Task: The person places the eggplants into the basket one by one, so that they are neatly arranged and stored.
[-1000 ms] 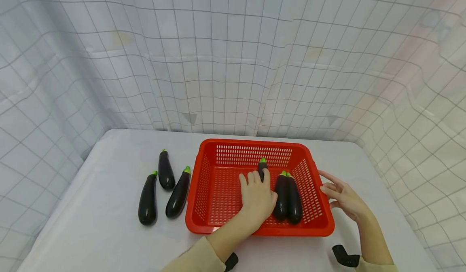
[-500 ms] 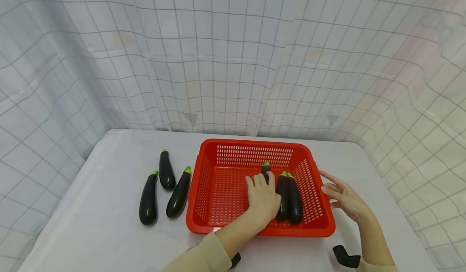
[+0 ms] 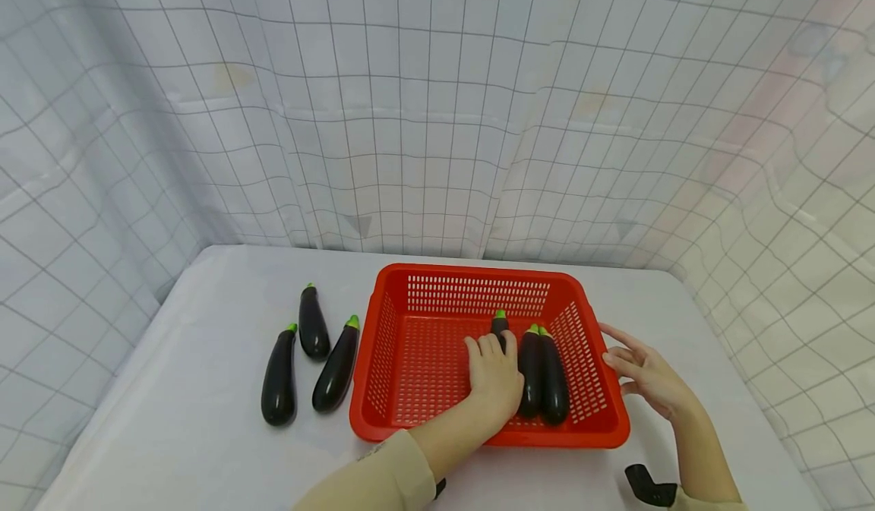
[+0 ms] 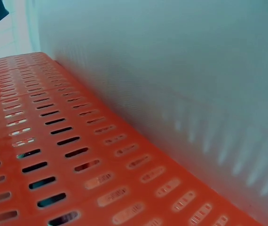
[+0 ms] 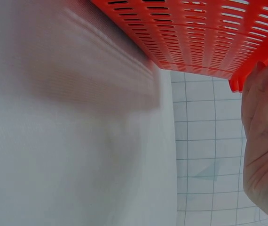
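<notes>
In the head view my left hand (image 3: 495, 380) reaches into the red plastic basket (image 3: 427, 270) and grips an eggplant. Only the green stem and dark neck of this eggplant (image 3: 500, 322) show past my fingers. Close to its right, two more eggplants lie side by side, the nearer one (image 3: 530, 374) beside my thumb and the other (image 3: 554, 382) toward the right wall. My right hand (image 3: 645, 374) holds the basket's right rim from outside. In the right wrist view the fingers (image 5: 261, 99) meet the rim. The left wrist view shows only the basket's slotted outer wall (image 4: 54, 127).
Left of the basket, three eggplants lie on the white table (image 3: 205, 389): one far back (image 3: 313, 325), one at the left (image 3: 278, 382) and one near the basket wall (image 3: 336, 367). A white checked curtain (image 3: 437, 116) surrounds the table's back and sides.
My left hand has shifted the eggplant right and slightly toward me, nearer the two others in the basket. The right hand has stayed on the rim.
</notes>
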Demonstrator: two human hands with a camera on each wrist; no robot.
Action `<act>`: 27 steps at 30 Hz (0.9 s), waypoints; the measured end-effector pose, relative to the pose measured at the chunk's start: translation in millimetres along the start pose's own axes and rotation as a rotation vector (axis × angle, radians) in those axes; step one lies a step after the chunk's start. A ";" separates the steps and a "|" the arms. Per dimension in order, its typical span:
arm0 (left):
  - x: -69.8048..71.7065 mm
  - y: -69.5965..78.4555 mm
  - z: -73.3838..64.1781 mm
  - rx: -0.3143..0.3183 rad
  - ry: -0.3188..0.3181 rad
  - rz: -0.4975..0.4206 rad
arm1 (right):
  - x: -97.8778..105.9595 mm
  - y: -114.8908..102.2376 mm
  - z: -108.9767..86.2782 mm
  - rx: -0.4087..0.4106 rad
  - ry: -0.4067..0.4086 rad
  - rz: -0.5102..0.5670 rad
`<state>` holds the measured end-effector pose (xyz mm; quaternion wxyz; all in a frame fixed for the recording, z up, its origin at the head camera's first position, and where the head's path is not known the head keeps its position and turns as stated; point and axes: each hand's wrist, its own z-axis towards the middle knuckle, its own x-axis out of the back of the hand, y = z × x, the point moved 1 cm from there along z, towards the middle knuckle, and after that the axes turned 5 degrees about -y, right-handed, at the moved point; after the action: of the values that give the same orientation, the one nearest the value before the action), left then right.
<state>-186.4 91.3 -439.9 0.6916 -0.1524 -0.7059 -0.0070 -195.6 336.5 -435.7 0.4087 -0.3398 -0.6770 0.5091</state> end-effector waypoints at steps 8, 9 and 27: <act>-5.1 3.1 2.7 -0.051 -0.081 0.032 | 0.0 0.3 0.1 0.018 -0.023 0.047; -5.8 3.3 3.2 -0.054 -0.090 0.029 | 0.0 0.3 0.2 0.021 -0.025 0.048; -9.0 2.5 6.5 -0.033 -0.192 -0.072 | -1.2 -1.7 -0.7 0.025 -0.030 0.053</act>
<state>-192.2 93.2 -449.5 0.6174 -0.1384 -0.7739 -0.0287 -194.5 335.3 -434.2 0.3890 -0.3448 -0.6672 0.5335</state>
